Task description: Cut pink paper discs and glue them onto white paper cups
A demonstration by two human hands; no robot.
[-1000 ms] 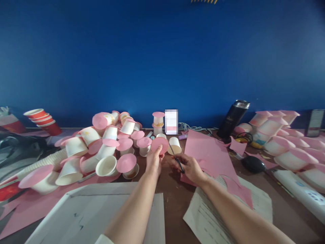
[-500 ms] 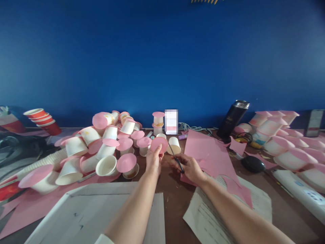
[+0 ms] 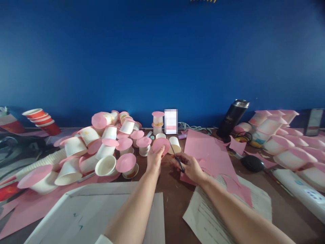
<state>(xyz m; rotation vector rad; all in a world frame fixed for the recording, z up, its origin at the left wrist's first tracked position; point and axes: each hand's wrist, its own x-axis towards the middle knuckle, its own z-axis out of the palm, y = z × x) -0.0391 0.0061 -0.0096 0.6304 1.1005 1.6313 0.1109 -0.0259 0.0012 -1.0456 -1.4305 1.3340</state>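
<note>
Cluttered table (image 3: 172,200): pink disc (image 3: 160,145) beside scissors (image 3: 175,156).

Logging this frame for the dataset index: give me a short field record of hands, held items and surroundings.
left hand: fingers pinch a round pink paper disc by its lower edge, held upright
right hand: grips black-handled scissors, blades pointing up at the disc's right edge
behind the disc: upright white paper cup
left of the hands: pile of white paper cups capped with pink discs
right of the hands: large cut pink paper sheet
far right: black tumbler
surface: brown table
</note>
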